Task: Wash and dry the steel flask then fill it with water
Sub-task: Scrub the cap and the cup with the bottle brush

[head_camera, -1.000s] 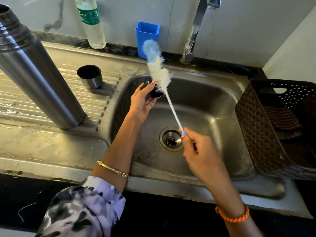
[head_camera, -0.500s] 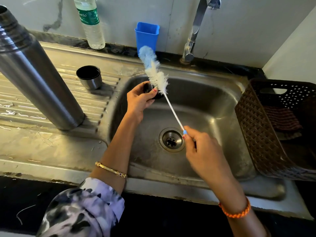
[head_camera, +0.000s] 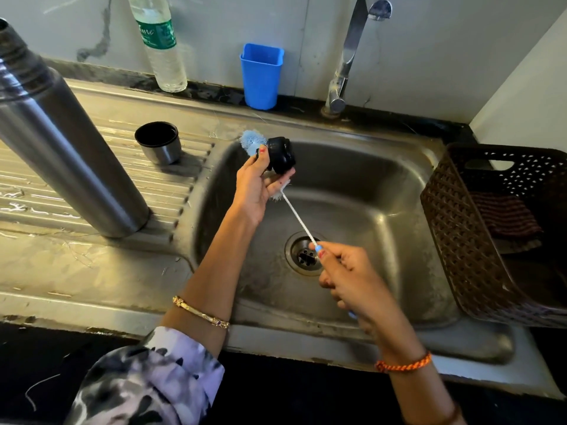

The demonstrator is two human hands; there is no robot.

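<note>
The left hand [head_camera: 256, 185] grips a round black stopper [head_camera: 280, 154] over the steel sink [head_camera: 408, 179]. The right hand [head_camera: 349, 277] pinches a thin white bottle brush [head_camera: 299, 220], its fluffy blue tip beside the stopper. The smooth cylindrical steel flask [head_camera: 70, 154] stands on the ribbed drainboard [head_camera: 171, 191].

Silver flask [head_camera: 70, 154], black stopper [head_camera: 280, 154], blue-and-white brush [head_camera: 251, 141], blue cup [head_camera: 260, 76], brown lattice basket [head_camera: 460, 240].
</note>
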